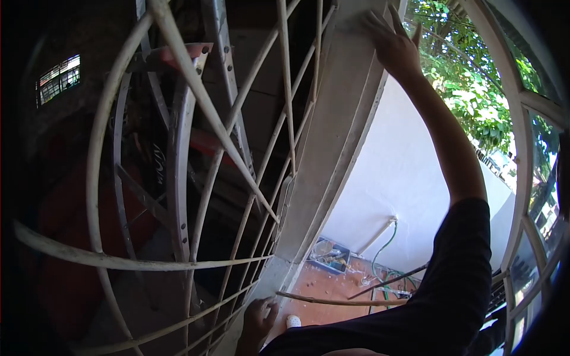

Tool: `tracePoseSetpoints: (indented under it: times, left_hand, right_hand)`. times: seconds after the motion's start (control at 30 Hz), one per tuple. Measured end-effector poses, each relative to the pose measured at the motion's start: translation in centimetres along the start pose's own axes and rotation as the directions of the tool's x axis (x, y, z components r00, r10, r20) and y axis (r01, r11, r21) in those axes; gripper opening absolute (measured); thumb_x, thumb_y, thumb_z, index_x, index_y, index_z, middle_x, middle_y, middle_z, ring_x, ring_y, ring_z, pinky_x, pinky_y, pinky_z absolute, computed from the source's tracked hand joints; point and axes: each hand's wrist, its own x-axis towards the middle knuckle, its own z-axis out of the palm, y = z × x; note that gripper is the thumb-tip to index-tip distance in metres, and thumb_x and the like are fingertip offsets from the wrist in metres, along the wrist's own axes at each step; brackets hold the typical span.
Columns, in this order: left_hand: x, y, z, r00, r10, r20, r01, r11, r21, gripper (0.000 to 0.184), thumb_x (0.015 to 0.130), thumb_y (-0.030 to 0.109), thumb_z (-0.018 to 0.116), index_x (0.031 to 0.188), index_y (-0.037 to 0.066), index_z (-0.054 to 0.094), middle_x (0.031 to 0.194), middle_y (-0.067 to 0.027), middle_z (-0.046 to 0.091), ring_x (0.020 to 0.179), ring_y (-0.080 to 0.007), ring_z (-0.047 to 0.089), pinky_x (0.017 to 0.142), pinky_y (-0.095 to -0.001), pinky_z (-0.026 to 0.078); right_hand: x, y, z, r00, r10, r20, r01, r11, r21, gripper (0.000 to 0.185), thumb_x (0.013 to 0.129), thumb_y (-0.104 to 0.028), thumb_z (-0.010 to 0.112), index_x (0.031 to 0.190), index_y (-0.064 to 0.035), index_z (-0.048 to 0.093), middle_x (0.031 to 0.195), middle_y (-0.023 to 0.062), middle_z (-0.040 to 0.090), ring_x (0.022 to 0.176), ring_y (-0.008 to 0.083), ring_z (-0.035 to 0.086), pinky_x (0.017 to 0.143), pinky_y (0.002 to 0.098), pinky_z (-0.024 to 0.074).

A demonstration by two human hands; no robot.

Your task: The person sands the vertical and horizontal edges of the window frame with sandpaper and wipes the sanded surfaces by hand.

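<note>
My right hand (396, 48) is raised at the top, against the upper part of a pale grey post or frame (323, 127). Its fingers are spread, and some are smeared by motion. A dark blur lies beside the fingertips; I cannot tell whether it is shadow or a thing under the hand. Low in the view, my left hand (258, 320) rests by the foot of the same frame with its fingers curled. What those fingers hold, if anything, is hidden. Curved, off-white metal window bars (219, 151) run close to the left hand.
Behind the bars stands a metal ladder (181, 154) in a dark room. To the right are a white wall (386, 160), a grey tray (328, 256) on a reddish floor (320, 285), a green hose (380, 255), a thin stick (344, 301) and a glazed window frame (522, 154).
</note>
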Motion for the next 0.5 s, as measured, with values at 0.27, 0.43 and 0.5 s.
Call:
tracePoseSetpoints:
  times: [0.27,0.43,0.5]
  left_hand:
    - [8.0,6.1,-2.4,0.953,0.303,0.003,-0.303,0.952,-0.034,0.014,0.086,0.007,0.068,0.100,0.004,0.070,0.078,-0.0098,0.068,0.072,-0.0262,0.067,0.068,-0.0352,0.051]
    - [8.1,5.9,-0.4,0.946,0.308,-0.102,-0.314,0.948,-0.056,0.013,0.086,0.010,0.070,0.098,0.006,0.071,0.077,-0.0113,0.065,0.069,-0.0285,0.063,0.062,-0.0378,0.048]
    - [7.0,5.1,0.8,0.974,0.208,-0.089,-0.219,0.967,-0.133,0.013,0.087,0.011,0.069,0.097,0.005,0.071,0.077,-0.0116,0.065,0.069,-0.0287,0.064,0.063,-0.0379,0.049]
  right_hand:
    - [2.6,5.0,0.8,0.969,-0.240,-0.067,0.241,0.971,0.006,0.055,0.087,-0.005,0.055,0.136,-0.0293,0.057,0.148,-0.0089,0.051,0.143,0.0185,0.040,0.115,0.0609,0.0242]
    - [0.5,2.3,0.6,0.875,-0.482,-0.050,0.484,0.865,0.133,0.051,0.089,-0.005,0.055,0.135,-0.0267,0.056,0.148,-0.0057,0.051,0.141,0.0148,0.042,0.112,0.0645,0.0279]
    - [-0.7,2.4,0.8,0.747,-0.655,-0.110,0.655,0.699,0.285,0.047,0.089,-0.005,0.056,0.132,-0.0242,0.060,0.148,-0.0019,0.050,0.143,0.0163,0.040,0.117,0.0547,0.0281]
